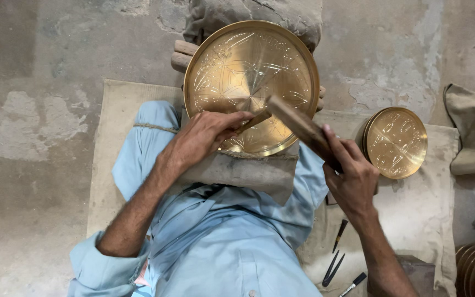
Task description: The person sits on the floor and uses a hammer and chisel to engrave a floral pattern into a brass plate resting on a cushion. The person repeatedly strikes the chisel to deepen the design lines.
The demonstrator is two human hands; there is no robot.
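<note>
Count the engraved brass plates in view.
2: the large plate propped in front of the person under the left hand, and a smaller plate right of the right hand. It may top a hidden stack.

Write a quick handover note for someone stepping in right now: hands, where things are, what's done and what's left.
Left hand: pinches a thin chisel against the large brass plate.
Right hand: grips a wooden mallet angled over the chisel.
The plate leans on a padded support over the lap.
Done: engraved lines cover much of the plate.
Left: cannot tell how much.
Small engraved plate and spare tools lie at right.
</note>
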